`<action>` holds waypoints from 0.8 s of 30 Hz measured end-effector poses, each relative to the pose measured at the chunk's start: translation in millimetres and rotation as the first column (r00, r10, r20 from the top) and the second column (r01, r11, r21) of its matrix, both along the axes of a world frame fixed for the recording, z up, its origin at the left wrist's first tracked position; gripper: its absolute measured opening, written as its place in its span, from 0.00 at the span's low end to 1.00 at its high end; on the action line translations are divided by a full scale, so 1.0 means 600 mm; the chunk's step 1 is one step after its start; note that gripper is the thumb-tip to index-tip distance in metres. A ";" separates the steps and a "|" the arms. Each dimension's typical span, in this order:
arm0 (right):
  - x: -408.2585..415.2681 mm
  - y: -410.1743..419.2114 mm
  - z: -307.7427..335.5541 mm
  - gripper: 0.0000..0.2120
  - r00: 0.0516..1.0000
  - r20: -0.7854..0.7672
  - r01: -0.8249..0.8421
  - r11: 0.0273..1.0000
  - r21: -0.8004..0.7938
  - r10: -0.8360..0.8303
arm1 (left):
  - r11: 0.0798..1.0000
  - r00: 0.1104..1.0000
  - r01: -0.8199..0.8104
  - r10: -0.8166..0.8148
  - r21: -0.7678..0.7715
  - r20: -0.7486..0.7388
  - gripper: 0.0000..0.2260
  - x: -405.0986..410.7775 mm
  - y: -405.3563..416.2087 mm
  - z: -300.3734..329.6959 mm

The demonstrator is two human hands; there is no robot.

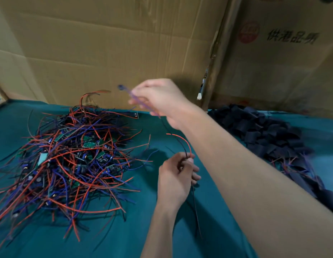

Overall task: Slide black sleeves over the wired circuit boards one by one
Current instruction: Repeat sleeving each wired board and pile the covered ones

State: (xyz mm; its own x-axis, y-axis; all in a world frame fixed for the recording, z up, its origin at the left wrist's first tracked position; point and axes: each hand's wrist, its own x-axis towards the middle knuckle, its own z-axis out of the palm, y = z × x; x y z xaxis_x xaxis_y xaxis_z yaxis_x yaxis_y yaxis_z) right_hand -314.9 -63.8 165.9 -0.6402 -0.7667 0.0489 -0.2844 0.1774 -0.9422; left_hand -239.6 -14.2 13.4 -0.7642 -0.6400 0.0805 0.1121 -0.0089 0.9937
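- Above the green desk [115,239], the left hand [176,178] has its grip curled closed around a red wire [182,138] and a black wire [180,144].
- The right hand [162,101], blurred, pinches purple wires [133,96] higher up.
- Wired circuit boards [68,161] lie heaped at left.
- Black sleeves [264,135] are piled at right, before cardboard [106,43].

The surface [109,239], covered in teal-green cloth, is carrying two heaps set well apart. A tangled pile of red, blue and black wires with small green circuit boards [68,161] is lying at left. A heap of flat black sleeves [264,133] is lying at right.
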 end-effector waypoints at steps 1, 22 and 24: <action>0.006 -0.013 0.008 0.06 0.995 -0.020 -0.095 0.992 0.081 0.096 | 1.000 1.000 -0.010 0.010 -0.012 -0.001 0.09 0.001 -0.001 -0.002; -0.269 0.210 -0.166 0.25 0.648 -0.689 0.716 0.568 0.405 -0.326 | 0.998 0.998 -0.058 0.058 0.012 0.014 0.11 -0.005 -0.011 -0.011; -0.253 0.207 -0.153 0.26 0.633 -0.626 0.741 0.592 0.318 -0.456 | 0.998 0.998 -0.069 0.069 0.007 0.011 0.11 -0.005 -0.012 -0.011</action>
